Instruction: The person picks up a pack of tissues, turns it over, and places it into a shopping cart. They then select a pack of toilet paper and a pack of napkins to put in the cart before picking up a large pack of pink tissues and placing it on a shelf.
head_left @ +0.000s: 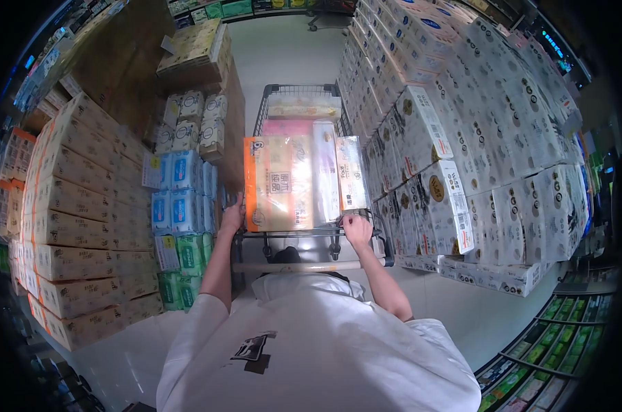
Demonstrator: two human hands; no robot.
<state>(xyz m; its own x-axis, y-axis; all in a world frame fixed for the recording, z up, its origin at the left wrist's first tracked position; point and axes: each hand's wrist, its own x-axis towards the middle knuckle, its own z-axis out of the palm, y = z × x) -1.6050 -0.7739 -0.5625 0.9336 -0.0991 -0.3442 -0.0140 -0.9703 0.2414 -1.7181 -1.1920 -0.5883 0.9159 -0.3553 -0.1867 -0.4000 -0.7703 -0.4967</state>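
Observation:
A shopping cart (297, 89) stands in front of me, loaded with wrapped paper packs. Nearest in it lies a large tissue pack (283, 182) in clear wrap, orange along its left side. My left hand (232, 214) is against the left edge of that pack, its fingers bent and partly hidden. To the pack's right are a pale lilac pack (326, 168) and a white-and-orange pack (352, 172). My right hand (357, 230) is closed at the near end of the white-and-orange pack, by the cart's rim; what its fingers grip is hidden. The cart's handle bar (297, 267) crosses below both wrists.
Tall stacks of tissue packs (84, 226) line the left, with blue packs (184, 172) and green packs (190, 254) nearer the cart. White-wrapped packs (489, 137) are piled close along the right. The aisle floor (290, 51) runs ahead. Shelves (551, 350) stand at lower right.

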